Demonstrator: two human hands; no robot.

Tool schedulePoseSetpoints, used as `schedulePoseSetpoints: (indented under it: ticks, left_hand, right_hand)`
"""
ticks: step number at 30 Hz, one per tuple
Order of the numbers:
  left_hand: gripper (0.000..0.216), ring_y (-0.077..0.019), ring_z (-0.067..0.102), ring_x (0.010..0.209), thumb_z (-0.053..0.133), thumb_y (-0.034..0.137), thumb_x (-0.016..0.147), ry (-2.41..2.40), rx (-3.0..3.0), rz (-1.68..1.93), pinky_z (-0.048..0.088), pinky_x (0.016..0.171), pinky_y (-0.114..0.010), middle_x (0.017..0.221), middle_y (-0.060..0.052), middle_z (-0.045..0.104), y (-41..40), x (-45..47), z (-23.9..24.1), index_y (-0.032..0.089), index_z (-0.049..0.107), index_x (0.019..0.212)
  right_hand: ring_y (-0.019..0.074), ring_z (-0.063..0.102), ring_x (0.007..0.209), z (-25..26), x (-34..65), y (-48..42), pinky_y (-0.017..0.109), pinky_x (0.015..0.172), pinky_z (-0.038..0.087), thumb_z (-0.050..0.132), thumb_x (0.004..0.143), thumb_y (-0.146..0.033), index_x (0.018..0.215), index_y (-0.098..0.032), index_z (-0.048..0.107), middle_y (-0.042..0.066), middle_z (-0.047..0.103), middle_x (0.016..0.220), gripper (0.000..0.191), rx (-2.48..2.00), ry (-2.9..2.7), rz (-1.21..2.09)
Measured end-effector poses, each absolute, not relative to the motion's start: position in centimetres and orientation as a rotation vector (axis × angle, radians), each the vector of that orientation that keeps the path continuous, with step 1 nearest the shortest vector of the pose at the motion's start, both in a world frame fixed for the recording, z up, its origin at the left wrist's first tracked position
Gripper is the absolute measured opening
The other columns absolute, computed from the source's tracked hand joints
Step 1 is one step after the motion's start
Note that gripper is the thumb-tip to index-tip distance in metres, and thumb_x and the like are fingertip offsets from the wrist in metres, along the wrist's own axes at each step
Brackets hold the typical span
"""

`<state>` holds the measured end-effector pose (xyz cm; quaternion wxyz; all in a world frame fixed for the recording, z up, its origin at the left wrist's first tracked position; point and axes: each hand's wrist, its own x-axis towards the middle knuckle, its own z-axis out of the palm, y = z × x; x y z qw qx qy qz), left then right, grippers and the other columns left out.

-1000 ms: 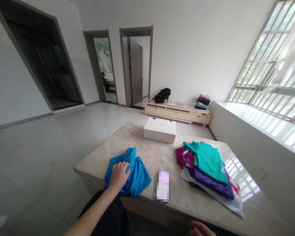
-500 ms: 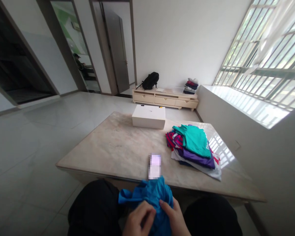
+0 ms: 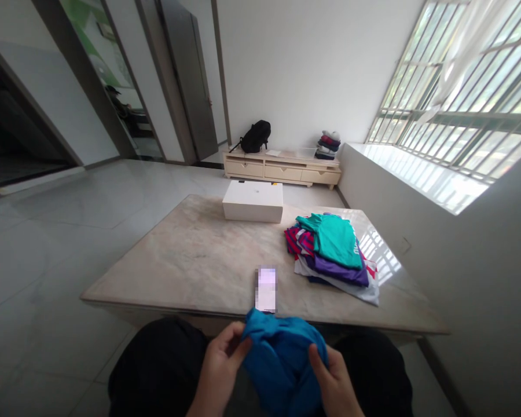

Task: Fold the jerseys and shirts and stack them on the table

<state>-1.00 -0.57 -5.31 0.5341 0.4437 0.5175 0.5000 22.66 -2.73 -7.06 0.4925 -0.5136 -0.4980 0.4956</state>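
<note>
A marble table point(image 3: 191, 260) bears a white box point(image 3: 252, 201), a phone point(image 3: 266, 288) and piled shirts point(image 3: 332, 255).

a bright blue garment point(image 3: 282, 359) of thin, smooth fabric is held bunched and crumpled above the lap, just off the near edge of the table. it is gripped at its upper left fold by the left hand point(image 3: 221, 365) and along its right side by the right hand point(image 3: 336, 382). its lower part is cut off by the picture's bottom edge.
</note>
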Motion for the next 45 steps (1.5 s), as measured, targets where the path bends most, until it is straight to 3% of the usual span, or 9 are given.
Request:
schedulePoseSetpoints:
  ticks: [3,8,15,21,25,28,31,36,45]
  left_hand:
    - [0.042,-0.0215,0.067,0.082,0.088,0.055,0.071,1.365,0.962,1.363,0.053,0.076,-0.025,0.081,-0.003,0.075,0.8,-4.5,-4.6,0.017,0.076,0.087]
    - [0.053,-0.0221,0.068,0.084,0.091,0.058,0.063,1.501,0.903,1.508,0.053,0.075,-0.024,0.085,-0.004,0.076,2.7,-8.1,-3.7,0.017,0.077,0.093]
    - [0.038,-0.0184,0.067,0.072,0.068,0.053,0.089,1.473,1.194,1.269,0.052,0.064,-0.022,0.087,-0.002,0.073,3.2,-8.2,-1.4,0.020,0.070,0.107]
    - [0.032,-0.0269,0.072,0.109,0.073,0.047,0.087,1.358,2.059,0.716,0.053,0.098,-0.031,0.115,-0.004,0.079,2.5,-8.2,0.8,0.028,0.077,0.113]
    - [0.068,-0.0290,0.075,0.102,0.095,0.056,0.060,1.285,2.281,0.426,0.055,0.093,-0.032,0.115,-0.002,0.080,2.1,-8.5,0.8,0.034,0.075,0.122]
    - [0.030,-0.0205,0.074,0.079,0.082,0.042,0.085,1.148,2.406,0.421,0.053,0.075,-0.025,0.090,0.001,0.081,1.8,-8.8,0.4,0.035,0.078,0.114]
    - [0.020,-0.0167,0.066,0.068,0.062,0.034,0.099,1.063,2.368,0.607,0.049,0.068,-0.022,0.075,-0.001,0.072,1.2,-8.5,0.0,0.028,0.080,0.094]
    - [0.038,-0.0238,0.067,0.092,0.050,0.042,0.103,1.167,1.852,0.873,0.052,0.086,-0.027,0.098,-0.009,0.071,-0.5,-7.3,-1.3,0.020,0.074,0.084]
    - [0.038,-0.0221,0.063,0.090,0.056,0.053,0.097,1.109,1.203,0.721,0.049,0.079,-0.026,0.101,-0.004,0.069,-1.3,-7.9,-3.4,0.022,0.072,0.111]
  right_hand:
    - [0.0205,0.064,0.056,-6.1,27.7,-2.2,0.024,0.048,0.050,0.065,0.087,-0.068,0.065,-0.019,0.073,0.004,0.070,0.059,0.054,-1.411,-1.015,1.023]
    - [0.0287,0.067,0.124,-2.8,33.8,-0.9,0.030,0.102,0.054,0.064,0.092,-0.046,0.119,-0.029,0.078,0.004,0.076,0.128,0.036,-1.440,-1.254,0.822]
    - [0.0329,0.074,0.105,-2.2,34.1,0.8,0.042,0.098,0.057,0.055,0.092,-0.046,0.112,-0.023,0.079,0.008,0.080,0.112,0.039,-1.556,-1.479,0.600]
    - [0.0391,0.059,0.131,-1.4,34.3,1.0,0.054,0.111,0.046,0.061,0.088,-0.036,0.124,-0.026,0.074,0.011,0.073,0.128,0.040,-1.485,-1.858,0.681]
    - [0.0305,0.069,0.108,0.0,34.3,1.0,0.041,0.096,0.054,0.065,0.085,-0.027,0.121,-0.026,0.074,0.009,0.072,0.114,0.037,-1.440,-1.977,0.766]
    - [0.0224,0.068,0.081,0.2,34.0,1.0,0.029,0.074,0.054,0.067,0.089,-0.032,0.092,-0.022,0.075,0.003,0.066,0.086,0.013,-1.428,-1.957,0.776]
    - [0.0191,0.062,0.071,-0.3,33.5,0.7,0.027,0.068,0.049,0.062,0.096,-0.041,0.074,-0.021,0.068,0.001,0.059,0.074,0.030,-1.439,-1.843,0.726]
    - [0.0254,0.067,0.094,-2.1,32.7,-0.8,0.029,0.086,0.052,0.060,0.098,-0.045,0.088,-0.021,0.074,0.006,0.071,0.097,0.030,-1.326,-1.644,0.894]
    - [0.0291,0.071,0.088,-3.9,33.4,-1.5,0.035,0.079,0.057,0.065,0.093,-0.055,0.110,-0.021,0.079,0.008,0.078,0.095,0.041,-1.354,-1.490,1.376]
